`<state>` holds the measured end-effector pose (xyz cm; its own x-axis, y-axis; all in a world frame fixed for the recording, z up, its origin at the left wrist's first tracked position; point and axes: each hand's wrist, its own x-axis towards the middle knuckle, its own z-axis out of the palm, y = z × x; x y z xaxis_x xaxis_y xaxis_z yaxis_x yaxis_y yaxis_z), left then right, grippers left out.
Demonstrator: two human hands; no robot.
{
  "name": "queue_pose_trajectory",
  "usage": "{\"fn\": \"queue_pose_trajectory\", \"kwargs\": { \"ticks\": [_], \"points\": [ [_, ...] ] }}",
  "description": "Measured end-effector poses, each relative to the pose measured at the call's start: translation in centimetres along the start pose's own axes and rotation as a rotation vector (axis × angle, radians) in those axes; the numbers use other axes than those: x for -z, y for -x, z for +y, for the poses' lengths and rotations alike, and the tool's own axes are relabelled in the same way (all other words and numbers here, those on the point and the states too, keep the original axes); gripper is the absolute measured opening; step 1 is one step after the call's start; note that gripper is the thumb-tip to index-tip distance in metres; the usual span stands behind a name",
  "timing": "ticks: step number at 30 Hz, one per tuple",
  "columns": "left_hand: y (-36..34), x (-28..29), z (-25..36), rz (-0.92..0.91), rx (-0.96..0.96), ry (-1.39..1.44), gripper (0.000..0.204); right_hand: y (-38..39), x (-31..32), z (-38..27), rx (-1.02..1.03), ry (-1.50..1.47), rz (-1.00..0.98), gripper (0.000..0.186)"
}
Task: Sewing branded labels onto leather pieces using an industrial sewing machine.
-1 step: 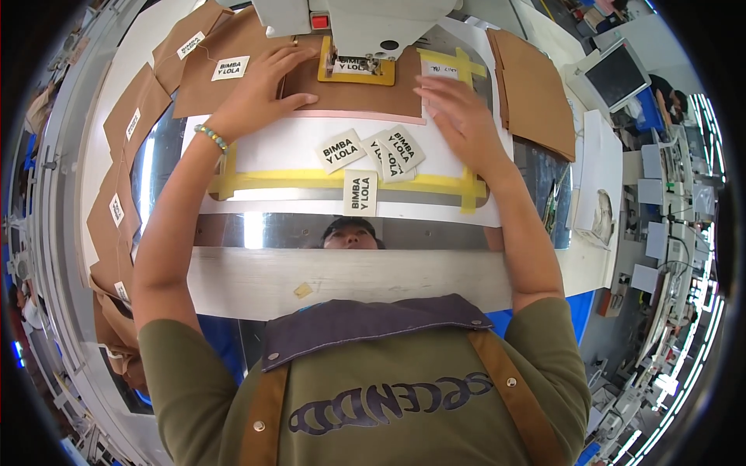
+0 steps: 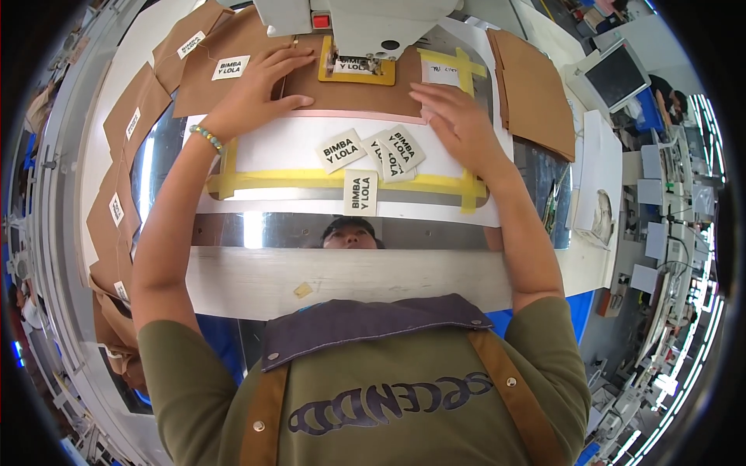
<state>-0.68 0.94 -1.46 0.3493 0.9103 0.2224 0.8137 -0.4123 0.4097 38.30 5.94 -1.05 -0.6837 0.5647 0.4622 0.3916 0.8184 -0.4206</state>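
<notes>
A brown fabric panel point(image 2: 353, 101) lies under the sewing machine head point(image 2: 361, 17). The machine's yellow rectangular frame point(image 2: 357, 81) rests on the panel around a white printed label point(image 2: 353, 65). My left hand point(image 2: 268, 87) lies over the panel's left part, fingers stretched and thumb apart, holding nothing. At the panel's right edge is my right hand point(image 2: 454, 120), its fingers extended and slightly bent, fingertips on or just above the fabric. Nearer to me, loose white labels point(image 2: 339, 151) lie on the white sheet, some overlapping, and another label point(image 2: 360, 193) lies closest to me.
Brown panels with labels point(image 2: 116, 206) trail down the left side, joined by thread. A stack of brown panels point(image 2: 536, 97) lies at the right. Yellow tape point(image 2: 287, 180) borders the white work sheet. A monitor point(image 2: 614, 74) stands at far right.
My right hand has shifted slightly left and down along the panel's edge. My left hand has moved a little to the left.
</notes>
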Motion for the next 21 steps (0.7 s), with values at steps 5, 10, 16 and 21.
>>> {"fn": "queue_pose_trajectory", "kwargs": {
  "ticks": [5,10,16,21],
  "points": [
    [0.9,0.9,-1.5,-0.035,-0.016,-0.039,0.075,-0.4,0.3,-0.6,-0.113,0.005,-0.141,0.03],
    [1.0,0.3,-1.5,0.028,-0.042,-0.035,0.07,-0.7,0.6,-0.8,-0.073,0.073,-0.165,0.031],
    [0.4,-0.2,0.9,-0.007,-0.025,-0.016,0.06,-0.3,1.9,-1.3,-0.039,0.232,-0.214,0.036],
    [0.0,-2.8,3.5,0.161,-0.191,-0.093,0.036,0.2,3.3,-4.3,-0.089,0.392,-0.28,0.041]
  ]
}}
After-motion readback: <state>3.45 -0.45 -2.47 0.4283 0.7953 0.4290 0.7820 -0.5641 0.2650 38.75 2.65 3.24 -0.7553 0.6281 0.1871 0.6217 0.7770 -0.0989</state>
